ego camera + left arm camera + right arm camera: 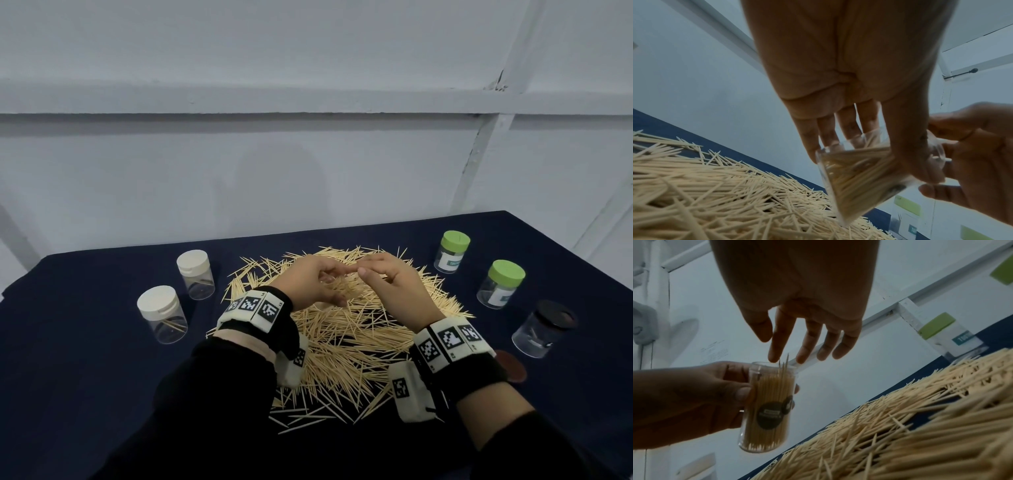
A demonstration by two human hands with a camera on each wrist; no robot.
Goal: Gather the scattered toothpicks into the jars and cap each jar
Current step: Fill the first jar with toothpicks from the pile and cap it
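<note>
- the worktop (102,394) is covered in a dark blue cloth and stands against a pale wall.
- a wide heap of toothpicks (346,339) lies across the middle of the worktop, under and around both forearms.
- the left hand (308,282) is above the heap, its fingers and thumb curled round a clear, uncapped jar (767,405); in the right wrist view the jar is held off the heap, close to upright, packed with toothpicks and bearing a dark round label.
- the right hand (394,284) is just beside the left hand, over the jar's open mouth, with its fingers relaxed and spread; the fingertips (774,356) sit at the tips of a few toothpicks that stick up past the rim, and it holds nothing that shows.
- two jars with white caps (161,313) (196,274) stand left of the heap, each with a few toothpicks inside.
- two jars with green caps (452,251) (500,283) stand right of the heap, both with pale labels.
- a clear jar with a dark top (543,329) stands nearer on the right, well apart from the heap.
- a brown round lid (512,366) lies flat on the cloth just beside the right wrist.
</note>
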